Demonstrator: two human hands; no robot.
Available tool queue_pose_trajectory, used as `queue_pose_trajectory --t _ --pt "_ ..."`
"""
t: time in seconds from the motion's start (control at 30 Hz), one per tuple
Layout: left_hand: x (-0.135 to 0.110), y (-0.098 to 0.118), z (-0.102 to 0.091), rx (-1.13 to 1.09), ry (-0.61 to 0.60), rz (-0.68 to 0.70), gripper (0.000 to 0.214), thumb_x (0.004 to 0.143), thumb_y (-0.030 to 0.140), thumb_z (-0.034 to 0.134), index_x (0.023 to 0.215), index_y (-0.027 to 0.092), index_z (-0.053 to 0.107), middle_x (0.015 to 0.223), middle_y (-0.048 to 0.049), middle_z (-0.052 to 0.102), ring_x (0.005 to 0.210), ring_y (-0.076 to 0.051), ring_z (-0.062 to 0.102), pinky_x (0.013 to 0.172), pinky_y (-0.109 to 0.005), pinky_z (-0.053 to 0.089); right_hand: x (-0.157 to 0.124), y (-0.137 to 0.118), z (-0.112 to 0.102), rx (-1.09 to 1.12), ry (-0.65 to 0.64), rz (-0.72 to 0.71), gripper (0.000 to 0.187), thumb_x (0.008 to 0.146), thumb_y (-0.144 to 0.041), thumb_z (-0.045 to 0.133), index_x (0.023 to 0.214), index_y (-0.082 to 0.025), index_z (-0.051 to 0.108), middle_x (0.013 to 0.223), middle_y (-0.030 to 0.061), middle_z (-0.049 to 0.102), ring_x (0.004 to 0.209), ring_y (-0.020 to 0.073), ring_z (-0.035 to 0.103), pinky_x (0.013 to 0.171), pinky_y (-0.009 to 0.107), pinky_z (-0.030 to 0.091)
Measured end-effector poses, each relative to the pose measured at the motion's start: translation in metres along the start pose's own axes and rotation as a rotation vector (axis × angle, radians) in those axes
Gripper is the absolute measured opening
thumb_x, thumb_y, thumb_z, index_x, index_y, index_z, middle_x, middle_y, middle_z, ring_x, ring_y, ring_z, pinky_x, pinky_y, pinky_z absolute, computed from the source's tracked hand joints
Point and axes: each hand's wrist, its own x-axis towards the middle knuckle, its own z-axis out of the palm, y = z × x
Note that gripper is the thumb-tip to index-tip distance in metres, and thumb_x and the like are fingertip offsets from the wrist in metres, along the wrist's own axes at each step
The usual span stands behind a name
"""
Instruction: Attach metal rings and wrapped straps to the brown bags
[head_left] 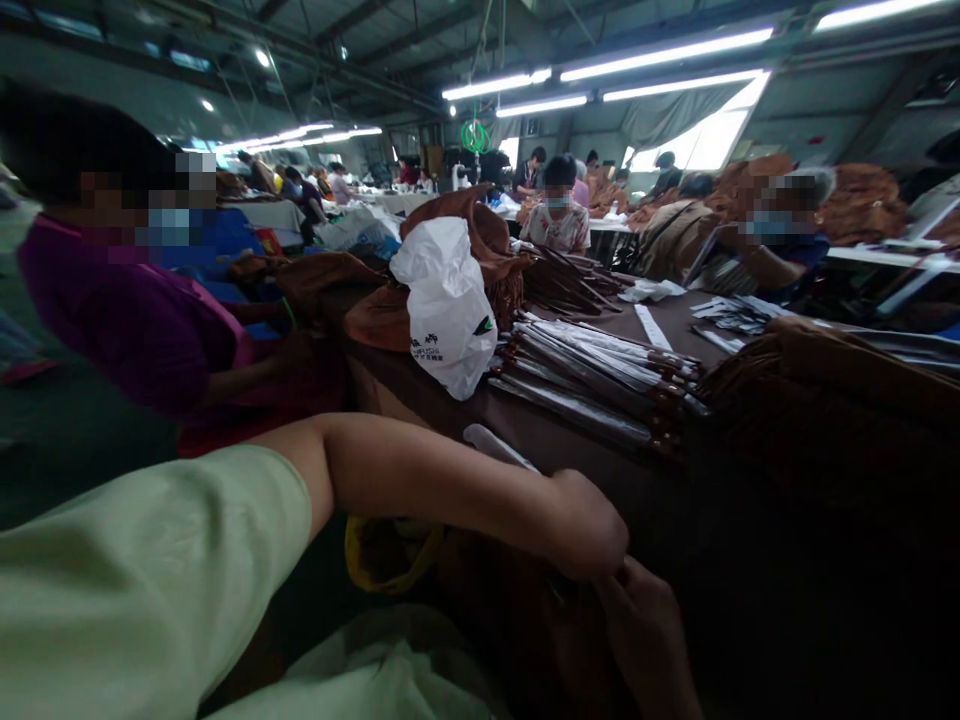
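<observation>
My left hand (591, 525) reaches across the front edge of the brown-covered table, its fingers curled into a fist and turned away from view. Right beside it, my right hand (645, 605) is closed too, its fingers meeting the left hand. Dim light and the hands themselves hide whatever is between them. A pale, round-ended strip (499, 447) sticks out behind my left hand; whether the hand touches it I cannot tell. Beyond lies a bundle of brown straps in white wrapping (592, 375), next to a white plastic bag (448, 310).
Folded brown fabric (840, 400) is stacked on the right. A yellow-rimmed container (394, 575) stands below the table edge. To the left is a co-worker in a purple top (120, 320); another person (795, 240) sits across the table. Brown leather-like pieces (465, 240) lie behind the bag.
</observation>
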Motion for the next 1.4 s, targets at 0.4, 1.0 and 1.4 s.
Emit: queue_pose_trajectory --t 0.4,1.0,1.4 --pt "0.005 -0.042 0.057 -0.184 0.194 0.398 0.011 0.087 0.019 0.056 0.088 0.021 0.067 0.093 -0.0015 0.071 0.079 -0.013 0.066 0.053 -0.02 0.04 -0.031 0.02 -0.016 -0.046 -0.064 -0.111 0.044 0.082 -0.057 0.051 0.066 -0.018 0.063 0.061 0.0027 0.063 0.057 0.0158 0.056 0.051 0.021 0.044" --pt "0.005 -0.023 0.05 -0.272 0.033 0.118 0.04 0.092 0.044 0.039 0.094 0.017 0.069 0.094 -0.0093 0.071 0.078 -0.018 0.064 0.056 -0.024 0.038 -0.02 0.024 -0.028 0.245 -0.325 0.095 0.034 0.075 -0.05 0.064 0.072 -0.016 0.062 0.07 0.0015 0.06 0.065 0.0176 0.054 0.058 0.025 0.045" --pt "0.017 -0.031 0.007 -0.273 0.008 0.307 0.031 0.086 0.029 0.058 0.06 0.013 0.065 0.063 -0.004 0.065 0.054 -0.011 0.051 0.054 -0.022 0.035 -0.03 0.005 -0.02 -0.189 0.116 0.062 0.064 0.066 -0.064 0.062 0.112 -0.02 0.058 0.103 0.0111 0.07 0.092 0.0297 0.066 0.077 0.038 0.053"
